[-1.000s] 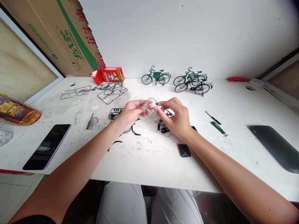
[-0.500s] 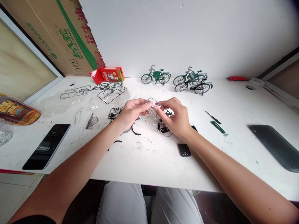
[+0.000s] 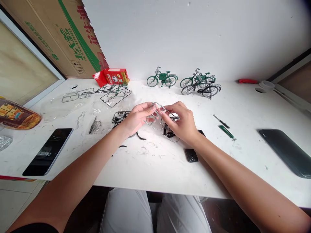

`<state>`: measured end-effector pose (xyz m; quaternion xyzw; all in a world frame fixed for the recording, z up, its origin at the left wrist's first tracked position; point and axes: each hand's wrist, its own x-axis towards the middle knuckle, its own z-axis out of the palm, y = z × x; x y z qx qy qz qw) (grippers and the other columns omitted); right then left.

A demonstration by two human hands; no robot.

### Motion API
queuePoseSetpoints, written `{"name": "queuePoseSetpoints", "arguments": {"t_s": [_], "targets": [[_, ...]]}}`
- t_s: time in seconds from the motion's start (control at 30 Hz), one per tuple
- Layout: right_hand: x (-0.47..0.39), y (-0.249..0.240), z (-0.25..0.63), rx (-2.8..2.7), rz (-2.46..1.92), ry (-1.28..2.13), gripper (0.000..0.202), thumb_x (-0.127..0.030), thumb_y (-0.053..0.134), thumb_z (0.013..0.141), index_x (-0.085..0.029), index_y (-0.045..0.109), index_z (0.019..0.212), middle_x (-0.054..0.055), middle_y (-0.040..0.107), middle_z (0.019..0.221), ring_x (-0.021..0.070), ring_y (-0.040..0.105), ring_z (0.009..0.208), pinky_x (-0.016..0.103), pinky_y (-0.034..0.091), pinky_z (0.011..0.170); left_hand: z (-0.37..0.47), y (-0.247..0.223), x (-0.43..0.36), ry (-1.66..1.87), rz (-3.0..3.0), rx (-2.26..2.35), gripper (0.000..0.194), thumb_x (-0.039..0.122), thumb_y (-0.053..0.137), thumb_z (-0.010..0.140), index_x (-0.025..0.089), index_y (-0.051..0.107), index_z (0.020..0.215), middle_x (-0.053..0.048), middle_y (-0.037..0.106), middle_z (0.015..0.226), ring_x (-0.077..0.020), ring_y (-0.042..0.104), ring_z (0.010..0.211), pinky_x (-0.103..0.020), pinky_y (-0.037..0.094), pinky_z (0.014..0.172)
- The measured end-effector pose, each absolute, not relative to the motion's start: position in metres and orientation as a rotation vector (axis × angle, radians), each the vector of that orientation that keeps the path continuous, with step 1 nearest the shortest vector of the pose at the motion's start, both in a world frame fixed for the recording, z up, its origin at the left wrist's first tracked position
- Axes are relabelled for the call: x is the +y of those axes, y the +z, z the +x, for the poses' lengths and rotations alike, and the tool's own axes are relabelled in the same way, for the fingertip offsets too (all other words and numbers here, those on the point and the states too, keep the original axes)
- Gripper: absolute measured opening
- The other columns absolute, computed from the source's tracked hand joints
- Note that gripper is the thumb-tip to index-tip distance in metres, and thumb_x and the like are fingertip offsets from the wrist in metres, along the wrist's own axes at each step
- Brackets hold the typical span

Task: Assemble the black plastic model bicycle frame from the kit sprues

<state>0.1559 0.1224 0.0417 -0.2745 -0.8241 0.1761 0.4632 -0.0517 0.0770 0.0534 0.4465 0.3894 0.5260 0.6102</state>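
A thin silver sprue frame (image 3: 155,127) with small parts on it is held up between my hands over the table. My left hand (image 3: 139,117) pinches its left side with thumb and fingers. On its right side, my right hand (image 3: 181,120) grips it, thumb pointing inward. Beneath my right hand lie black parts (image 3: 169,132), partly hidden by it. A black sprue (image 3: 119,117) with parts rests just behind my left wrist. Near that hand, a curved black piece (image 3: 141,136) lies on the table.
Small model bicycles, green (image 3: 162,78) and black (image 3: 201,89), stand at the back. Empty sprues (image 3: 115,95) lie by a red box (image 3: 117,76). Left is a phone (image 3: 48,152); right are a screwdriver (image 3: 221,121), green nippers (image 3: 226,132) and a dark case (image 3: 286,152).
The silver sprue frame has tilted slightly between my hands. Both hands keep their grip and have barely shifted.
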Motion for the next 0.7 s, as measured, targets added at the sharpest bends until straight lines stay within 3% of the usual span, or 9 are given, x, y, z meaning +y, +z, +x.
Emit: {"name": "queuePoseSetpoints", "arguments": {"t_s": [0.7], "targets": [[0.1215, 0.0412, 0.1556, -2.048, -0.688, 0.464, 0.021, -0.042, 0.070, 0.104, -0.023, 0.079, 0.103, 0.005, 0.076, 0.081, 0.0241, 0.066, 0.086, 0.038, 0.054, 0.072, -0.0497, 0.0540, 0.0756, 1.208, 1.001, 0.894, 0.025, 0.040, 0.083, 0.091, 0.018, 0.074, 0.095, -0.005, 0.072, 0.102, -0.0148, 0.067, 0.084, -0.028, 0.051, 0.078]]}}
